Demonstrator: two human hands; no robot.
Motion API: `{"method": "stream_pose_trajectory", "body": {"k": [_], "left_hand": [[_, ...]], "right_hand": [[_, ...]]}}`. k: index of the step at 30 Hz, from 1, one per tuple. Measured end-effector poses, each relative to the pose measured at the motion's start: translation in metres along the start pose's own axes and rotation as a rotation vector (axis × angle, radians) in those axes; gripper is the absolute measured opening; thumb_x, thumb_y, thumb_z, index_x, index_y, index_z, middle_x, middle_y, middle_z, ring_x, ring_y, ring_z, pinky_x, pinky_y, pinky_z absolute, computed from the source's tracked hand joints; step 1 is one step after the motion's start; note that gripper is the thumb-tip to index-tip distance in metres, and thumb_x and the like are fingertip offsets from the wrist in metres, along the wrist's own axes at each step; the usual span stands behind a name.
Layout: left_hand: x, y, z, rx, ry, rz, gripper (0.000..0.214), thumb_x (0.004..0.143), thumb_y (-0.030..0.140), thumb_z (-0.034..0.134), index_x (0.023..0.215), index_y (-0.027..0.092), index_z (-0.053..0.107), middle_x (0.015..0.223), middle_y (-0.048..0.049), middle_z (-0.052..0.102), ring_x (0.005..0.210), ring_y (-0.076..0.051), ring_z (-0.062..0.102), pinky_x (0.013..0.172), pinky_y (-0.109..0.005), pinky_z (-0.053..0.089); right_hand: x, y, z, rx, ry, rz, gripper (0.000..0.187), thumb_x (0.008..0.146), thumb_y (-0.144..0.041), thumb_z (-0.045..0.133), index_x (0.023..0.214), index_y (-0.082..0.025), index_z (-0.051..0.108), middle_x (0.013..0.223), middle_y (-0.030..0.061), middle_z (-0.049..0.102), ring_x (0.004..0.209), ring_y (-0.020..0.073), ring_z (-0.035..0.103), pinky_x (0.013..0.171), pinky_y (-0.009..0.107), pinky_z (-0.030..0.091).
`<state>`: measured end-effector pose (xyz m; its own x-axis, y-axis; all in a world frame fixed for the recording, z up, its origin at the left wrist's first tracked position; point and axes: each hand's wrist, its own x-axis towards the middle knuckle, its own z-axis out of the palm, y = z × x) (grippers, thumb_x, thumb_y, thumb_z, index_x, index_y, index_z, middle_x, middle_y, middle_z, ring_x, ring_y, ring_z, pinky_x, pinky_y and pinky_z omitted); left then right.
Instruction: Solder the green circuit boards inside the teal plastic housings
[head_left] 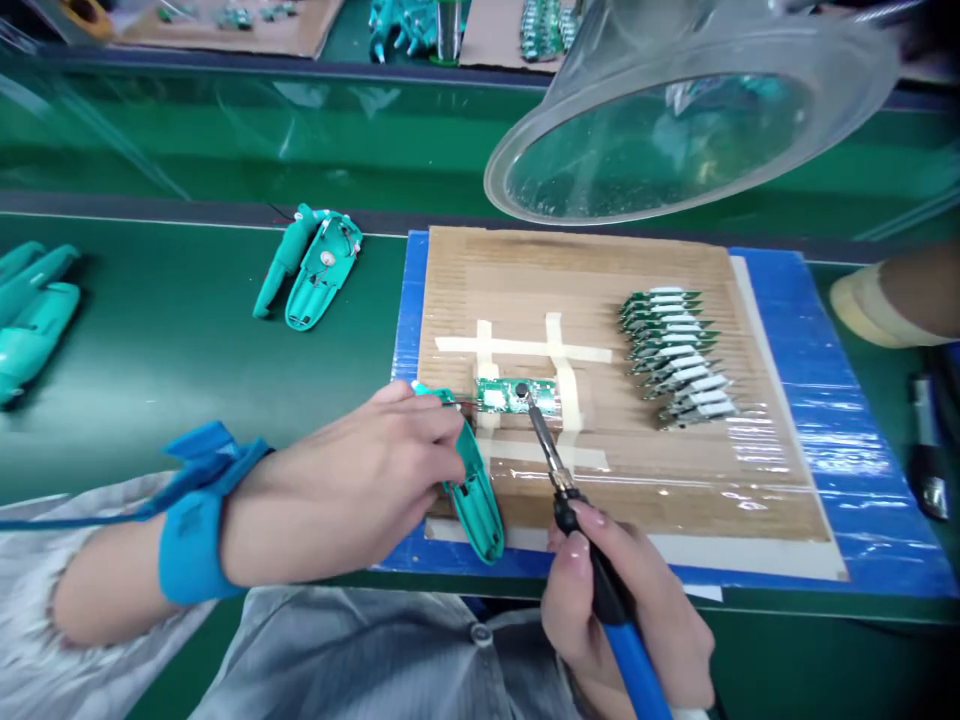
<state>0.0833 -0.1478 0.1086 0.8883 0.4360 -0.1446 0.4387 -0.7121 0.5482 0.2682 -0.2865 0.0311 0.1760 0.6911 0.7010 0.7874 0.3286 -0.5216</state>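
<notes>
**A:** What does the head camera show at the fingers?

**B:** The fingers of the left hand (360,470) are closed around a teal plastic housing (476,490), which sticks out past the fingertips at both ends. The fingers of the right hand (622,610) grip a soldering iron (570,500) with a blue handle.

**A:** And where is the iron's tip?

**B:** Ahead of the right fingertips, it touches a green circuit board (517,397), which lies just beyond the left fingertips. Strips of masking tape (525,348) cross a cardboard sheet (585,270) around the board.

**A:** What lies farther from the fingers?

**B:** Beyond the right fingertips, a stack of small green boards with white parts (667,350) sits on the same cardboard, which rests on a blue mat (847,400). Past the left knuckles, more teal housings (322,270) lie on the green bench (187,330). Behind the left fingers, a blue wrist strap (191,545) circles the wrist. A clear magnifier lamp (660,130) hangs above, well past the fingertips.
</notes>
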Motion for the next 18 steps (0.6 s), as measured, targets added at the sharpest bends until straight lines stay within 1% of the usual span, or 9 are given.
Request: {"method": "stream_pose_trajectory", "body": {"k": [3,5,8,10,12,14,16,18], "left_hand": [[0.006,0.006,0.0,0.127,-0.032,-0.033,0.017,0.083,0.01,0.058,0.072,0.02,0.067,0.08,-0.002,0.063,0.076,-0.018,0.058,0.079,-0.034,0.041],[0.012,0.005,-0.002,0.139,-0.06,-0.028,0.02,0.082,0.009,0.06,0.066,0.02,0.064,0.073,-0.0002,0.062,0.07,-0.016,0.058,0.075,-0.031,0.042],[0.019,-0.001,-0.008,0.076,-0.127,-0.035,0.021,0.078,0.008,0.065,0.061,0.021,0.064,0.065,0.0027,0.064,0.066,-0.014,0.06,0.072,-0.028,0.044],[0.022,-0.005,-0.011,-0.016,-0.171,-0.06,0.018,0.078,0.009,0.067,0.065,0.022,0.069,0.065,0.0034,0.067,0.066,-0.013,0.063,0.068,-0.025,0.045],[0.022,-0.009,-0.011,-0.114,-0.157,-0.059,0.014,0.079,0.011,0.068,0.072,0.022,0.073,0.069,0.0027,0.07,0.067,-0.012,0.065,0.064,-0.022,0.046],[0.02,-0.011,-0.006,-0.176,-0.033,-0.043,0.012,0.081,0.012,0.067,0.076,0.021,0.074,0.076,0.0006,0.072,0.071,-0.012,0.066,0.065,-0.022,0.048],[0.016,-0.01,0.004,-0.192,0.159,-0.072,0.01,0.082,0.014,0.068,0.077,0.02,0.073,0.078,-0.0001,0.073,0.074,-0.013,0.067,0.072,-0.025,0.049],[0.012,-0.007,0.017,-0.165,0.349,-0.14,0.007,0.081,0.017,0.071,0.075,0.021,0.073,0.074,0.0014,0.074,0.072,-0.014,0.066,0.077,-0.03,0.047]], "right_hand": [[-0.001,-0.001,0.002,-0.062,0.072,0.026,0.029,0.088,-0.008,0.063,0.116,-0.013,0.065,0.09,0.0049,0.069,0.071,0.0126,0.066,0.062,0.022,0.056],[-0.001,-0.002,0.002,-0.061,0.067,0.035,0.027,0.089,-0.011,0.063,0.116,-0.014,0.065,0.09,0.0043,0.069,0.071,0.0123,0.065,0.062,0.022,0.056],[-0.002,-0.001,0.001,-0.034,0.043,0.011,0.025,0.09,-0.01,0.062,0.114,-0.011,0.065,0.09,0.0051,0.069,0.073,0.0112,0.065,0.065,0.02,0.056],[-0.002,0.0,0.001,-0.031,0.048,0.003,0.024,0.089,-0.009,0.062,0.113,-0.009,0.064,0.09,0.0057,0.069,0.075,0.0108,0.065,0.067,0.019,0.055],[-0.002,0.001,0.0,-0.034,0.051,-0.005,0.024,0.089,-0.009,0.062,0.113,-0.008,0.064,0.091,0.0059,0.069,0.075,0.0107,0.065,0.067,0.019,0.055],[-0.003,0.002,-0.001,-0.038,0.056,-0.012,0.024,0.089,-0.009,0.062,0.113,-0.008,0.065,0.091,0.0058,0.069,0.076,0.011,0.065,0.067,0.019,0.055],[-0.003,0.003,-0.002,-0.038,0.058,-0.019,0.025,0.088,-0.008,0.063,0.113,-0.009,0.065,0.091,0.0055,0.069,0.076,0.0115,0.065,0.068,0.02,0.056],[-0.002,0.005,-0.005,-0.029,0.074,-0.039,0.027,0.087,-0.006,0.063,0.113,-0.009,0.065,0.091,0.0053,0.069,0.076,0.0114,0.065,0.067,0.021,0.056]]}}
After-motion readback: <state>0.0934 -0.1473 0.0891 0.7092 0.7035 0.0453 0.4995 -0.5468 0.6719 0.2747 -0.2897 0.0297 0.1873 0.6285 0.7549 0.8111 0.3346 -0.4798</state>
